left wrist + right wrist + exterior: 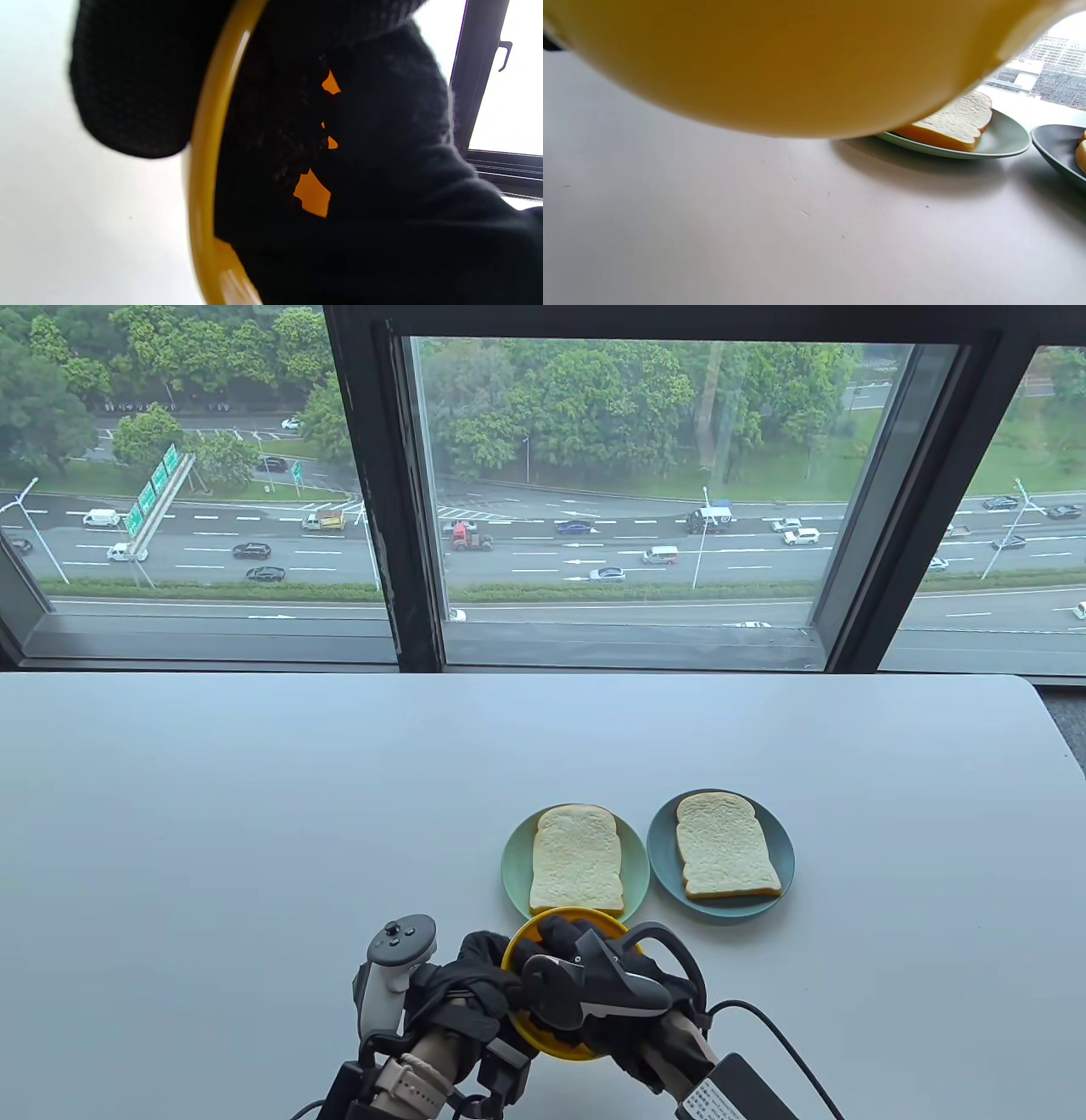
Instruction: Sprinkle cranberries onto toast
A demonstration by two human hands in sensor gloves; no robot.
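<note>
Yellow plastic is doing most of the hiding: the yellow bowl (543, 984) is sitting at the near edge of the white table (254, 814), and both gloves are crowding it. The left hand (462, 984) is gripping the bowl's left rim, its dark fingers (131, 84) wrapping over the glossy edge in the left wrist view. The right hand (594, 984) is reaching down into the bowl from above; whether its fingers are pinching anything I cannot tell, since glove and tracker are covering them. The cranberries (275, 144) are lying inside the bowl, showing only as a dark crumbly mass against patches of orange-yellow floor, too shadowed to count or judge for stickiness. Just beyond the bowl, the light green plate (516, 869) is carrying one pale slice of toast (575, 857), and beyond the bowl to the right a blue-grey plate (780, 857) is carrying the other toast slice (723, 845); both slices are looking bare, soft and evenly pale with a thin tan crust. The risk, as I judge it, is a spill on the short carry: loose fruit could be slipping from gloved fingertips onto the table, or the bowl, seeming to be tilting off the surface in the right wrist view, could be tipping against the green plate's rim.
</note>
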